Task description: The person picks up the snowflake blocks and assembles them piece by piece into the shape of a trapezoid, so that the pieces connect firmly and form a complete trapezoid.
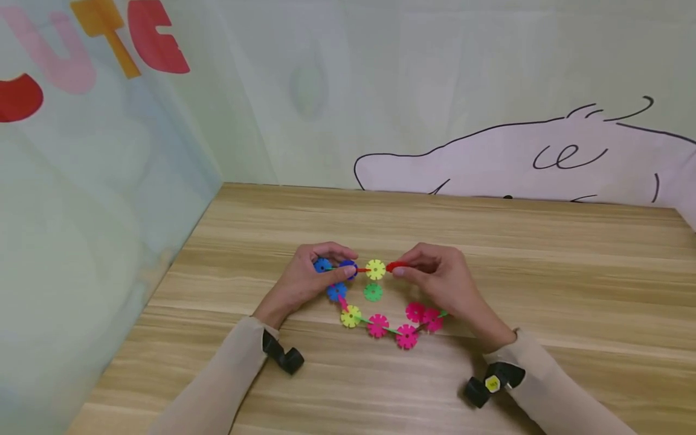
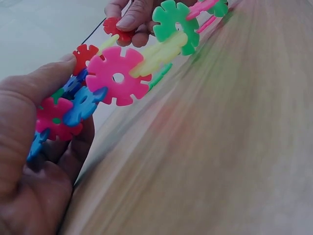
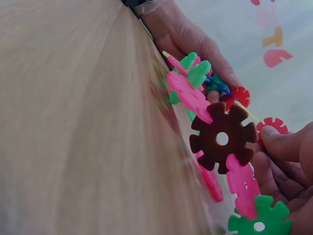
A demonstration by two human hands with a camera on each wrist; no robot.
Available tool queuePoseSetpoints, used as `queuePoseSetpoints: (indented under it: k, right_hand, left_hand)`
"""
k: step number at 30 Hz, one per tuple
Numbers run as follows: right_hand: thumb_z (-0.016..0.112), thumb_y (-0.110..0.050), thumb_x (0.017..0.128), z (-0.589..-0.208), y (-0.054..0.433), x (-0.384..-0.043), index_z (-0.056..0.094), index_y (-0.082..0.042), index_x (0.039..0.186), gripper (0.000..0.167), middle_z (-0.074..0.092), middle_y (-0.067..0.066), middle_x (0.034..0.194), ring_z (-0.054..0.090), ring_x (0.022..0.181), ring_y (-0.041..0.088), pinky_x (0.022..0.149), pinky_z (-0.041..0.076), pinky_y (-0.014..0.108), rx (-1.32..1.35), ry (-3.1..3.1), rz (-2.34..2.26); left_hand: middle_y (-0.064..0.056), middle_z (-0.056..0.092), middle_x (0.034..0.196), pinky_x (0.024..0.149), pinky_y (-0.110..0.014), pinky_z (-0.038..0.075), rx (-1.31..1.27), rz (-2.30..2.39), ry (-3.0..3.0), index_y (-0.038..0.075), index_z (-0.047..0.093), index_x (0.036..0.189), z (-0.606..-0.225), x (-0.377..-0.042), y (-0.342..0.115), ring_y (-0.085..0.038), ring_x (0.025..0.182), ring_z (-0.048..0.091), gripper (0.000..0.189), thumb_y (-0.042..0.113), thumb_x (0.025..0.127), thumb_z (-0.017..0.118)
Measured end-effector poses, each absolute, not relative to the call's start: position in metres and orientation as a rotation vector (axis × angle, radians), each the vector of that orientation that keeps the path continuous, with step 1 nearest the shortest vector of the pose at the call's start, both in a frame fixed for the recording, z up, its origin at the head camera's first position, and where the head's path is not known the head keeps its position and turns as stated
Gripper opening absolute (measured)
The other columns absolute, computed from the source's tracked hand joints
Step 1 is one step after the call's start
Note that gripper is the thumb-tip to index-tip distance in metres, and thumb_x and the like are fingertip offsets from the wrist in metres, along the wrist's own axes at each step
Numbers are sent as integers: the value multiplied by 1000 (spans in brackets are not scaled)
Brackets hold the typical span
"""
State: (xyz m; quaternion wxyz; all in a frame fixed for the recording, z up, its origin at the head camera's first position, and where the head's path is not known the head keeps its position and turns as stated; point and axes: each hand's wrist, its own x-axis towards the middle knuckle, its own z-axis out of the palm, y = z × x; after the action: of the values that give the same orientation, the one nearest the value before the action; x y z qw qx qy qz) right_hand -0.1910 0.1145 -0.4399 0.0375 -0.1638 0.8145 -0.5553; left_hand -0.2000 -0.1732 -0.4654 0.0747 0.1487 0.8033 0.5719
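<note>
A chain of notched plastic snowflake discs in several colours hangs between both hands. My left hand [image 1: 304, 278] grips its left part, with the thumb on a dark blue disc [image 1: 344, 266]. A thin red disc seen edge-on links this to a yellow disc [image 1: 375, 269]. My right hand [image 1: 443, 278] pinches a red disc [image 3: 272, 125] between thumb and fingers, at the yellow disc's right side. Lower down, the chain curves through pink discs [image 1: 377, 325]. A brown disc [image 3: 222, 138] joins pink ones in the right wrist view. A green disc [image 1: 373, 292] appears below the yellow one; its link is unclear.
A wood-grain table [image 1: 337, 393] lies under the hands. Behind it rises a pale backdrop [image 1: 304, 121] with a line drawing, and another printed panel [image 1: 81, 199] stands at left. Black wrist cameras [image 1: 292, 360] sit on both sleeves.
</note>
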Motion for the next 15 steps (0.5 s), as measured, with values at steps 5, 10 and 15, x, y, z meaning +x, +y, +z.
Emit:
queuePoseSetpoints:
  k: [5,10,15]
  right_hand:
    - [85,-12,92,-441,112,-191,84,-14,99,8,85,4,100,80,87,20,62,51,21,-541,2477,-1726]
    - [86,-11,91,-441,110,-191,84,-14,97,7,85,4,99,78,85,18,59,46,21,-555,2479,-1718]
    - [86,-12,91,-443,110,-191,84,-13,95,4,85,4,96,73,79,18,56,42,21,-575,2492,-1706]
  left_hand:
    - [0,82,111,103,-38,52,457,1711,2407,15,79,121,-466,-200,-175,-23,108,71,27,27,98,82]
    - [-1,82,111,97,-31,53,472,1723,2404,15,79,121,-467,-200,-176,-23,106,71,26,26,98,81]
    - [-1,82,112,97,-31,54,476,1715,2406,14,79,121,-466,-199,-174,-23,107,71,26,26,98,81]
